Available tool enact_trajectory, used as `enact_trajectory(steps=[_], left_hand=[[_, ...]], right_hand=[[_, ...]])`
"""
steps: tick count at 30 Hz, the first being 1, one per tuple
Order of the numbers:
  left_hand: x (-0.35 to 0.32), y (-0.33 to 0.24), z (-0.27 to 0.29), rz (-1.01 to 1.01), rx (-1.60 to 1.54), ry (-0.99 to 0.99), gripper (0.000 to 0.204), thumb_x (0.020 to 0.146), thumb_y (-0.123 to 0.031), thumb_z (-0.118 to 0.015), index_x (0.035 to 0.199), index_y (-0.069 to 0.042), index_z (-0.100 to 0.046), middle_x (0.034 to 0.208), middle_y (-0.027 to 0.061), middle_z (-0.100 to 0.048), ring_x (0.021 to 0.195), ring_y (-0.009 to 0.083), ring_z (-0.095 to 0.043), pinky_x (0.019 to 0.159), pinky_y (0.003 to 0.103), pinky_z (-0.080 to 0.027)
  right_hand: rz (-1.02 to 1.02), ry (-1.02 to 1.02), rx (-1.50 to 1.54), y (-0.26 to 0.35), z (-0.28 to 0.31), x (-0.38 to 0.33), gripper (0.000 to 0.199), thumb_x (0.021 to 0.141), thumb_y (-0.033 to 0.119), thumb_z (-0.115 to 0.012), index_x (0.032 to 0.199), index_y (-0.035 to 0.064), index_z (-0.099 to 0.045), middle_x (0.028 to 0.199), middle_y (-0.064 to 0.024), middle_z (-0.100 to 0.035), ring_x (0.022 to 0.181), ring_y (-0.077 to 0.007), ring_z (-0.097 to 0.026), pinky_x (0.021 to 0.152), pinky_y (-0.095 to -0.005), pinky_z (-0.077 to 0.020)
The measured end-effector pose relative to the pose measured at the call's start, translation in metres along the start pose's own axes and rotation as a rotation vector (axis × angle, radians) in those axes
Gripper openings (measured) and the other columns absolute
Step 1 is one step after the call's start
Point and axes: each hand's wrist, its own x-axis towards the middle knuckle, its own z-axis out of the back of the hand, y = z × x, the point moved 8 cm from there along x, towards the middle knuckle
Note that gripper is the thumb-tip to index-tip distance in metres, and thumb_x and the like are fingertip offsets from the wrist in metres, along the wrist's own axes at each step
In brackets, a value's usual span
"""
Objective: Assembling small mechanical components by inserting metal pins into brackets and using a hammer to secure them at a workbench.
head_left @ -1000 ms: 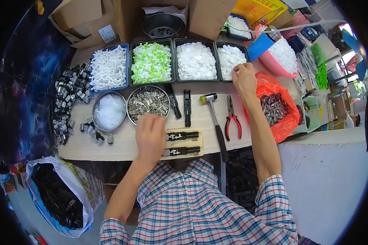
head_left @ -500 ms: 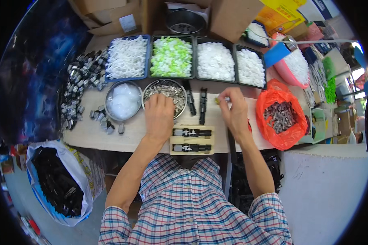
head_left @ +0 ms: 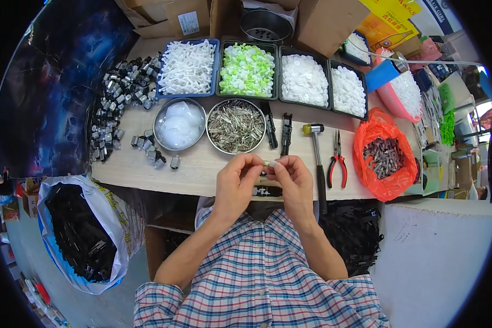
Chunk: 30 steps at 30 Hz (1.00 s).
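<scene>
My left hand (head_left: 236,180) and my right hand (head_left: 291,177) meet over the near edge of the wooden bench (head_left: 202,164). Between their fingertips they pinch a small metal pin with a white cap (head_left: 268,163). Just below the hands a black clip-like part (head_left: 268,191) lies on the bench, partly hidden by my fingers. A round steel bowl of metal pins (head_left: 236,126) stands right behind the hands, and a steel bowl of clear plastic pieces (head_left: 179,124) sits left of it.
Four trays of white and green plastic parts (head_left: 246,68) line the back. A hammer (head_left: 317,156), red-handled pliers (head_left: 336,164) and an orange bag of parts (head_left: 385,156) lie to the right. Black-and-metal parts (head_left: 115,104) are heaped at left; a bag of black parts (head_left: 79,229) is on the floor.
My right hand came back from the white tray at the far right to the middle. My left hand lifted off the bench. Both now pinch one small piece together.
</scene>
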Motion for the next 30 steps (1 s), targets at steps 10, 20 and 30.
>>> enact_trajectory(steps=[10,20,30], left_hand=[[-0.024,0.005,-0.009,0.024,-0.202,-0.078,0.013,0.092,0.009,-0.064,0.101,0.001,-0.058,0.107,0.0099,-0.067,0.092,0.0096,-0.063,0.084,0.023,-0.052],[-0.028,-0.003,-0.011,-0.061,0.032,-0.084,0.013,0.090,0.010,-0.065,0.100,0.003,-0.059,0.100,0.0091,-0.067,0.091,0.0104,-0.063,0.082,0.025,-0.053],[-0.035,-0.043,-0.013,-0.422,0.372,-0.119,0.017,0.081,0.008,-0.072,0.094,0.002,-0.064,0.096,0.0149,-0.073,0.088,0.0255,-0.074,0.077,0.033,-0.058]], right_hand=[[0.005,-0.030,-0.029,-0.005,-0.002,-0.023,0.010,0.102,0.007,-0.063,0.108,-0.0002,-0.060,0.100,-0.0036,-0.067,0.091,-0.0092,-0.064,0.084,-0.0242,-0.0535],[0.043,-0.047,-0.061,-0.007,0.001,-0.027,0.010,0.101,0.006,-0.064,0.108,-0.0003,-0.062,0.099,-0.0025,-0.067,0.087,-0.0072,-0.063,0.081,-0.0223,-0.0523],[0.757,-0.074,-0.721,0.039,-0.007,-0.045,0.019,0.084,-0.011,-0.068,0.098,-0.0007,-0.062,0.093,-0.0133,-0.069,0.078,-0.0267,-0.069,0.064,-0.0311,-0.0555]])
